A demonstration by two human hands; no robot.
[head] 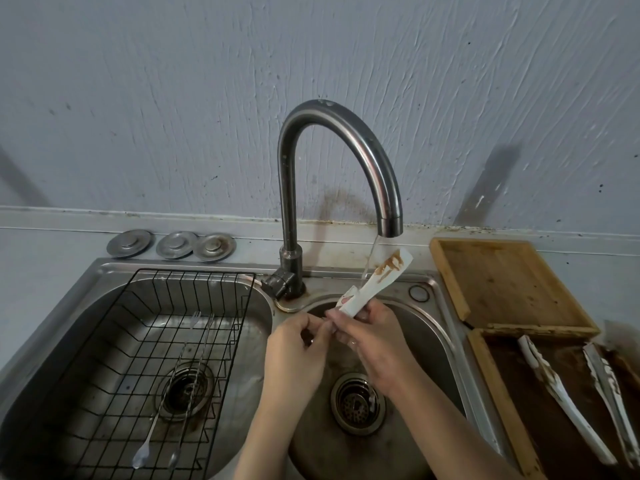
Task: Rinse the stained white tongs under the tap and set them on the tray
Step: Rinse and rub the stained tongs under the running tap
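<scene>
White tongs smeared with brown stains are held tilted up and to the right over the right sink basin. Their stained end is in the stream of water running from the curved steel tap. My right hand grips the lower end of the tongs. My left hand meets it from the left, its fingertips pinched at that same lower end. An empty wooden tray lies on the counter to the right of the sink.
A second wooden tray at the front right holds two more stained white tongs. A black wire rack with a fork and long spoons sits in the left basin. Three metal sink plugs rest behind it.
</scene>
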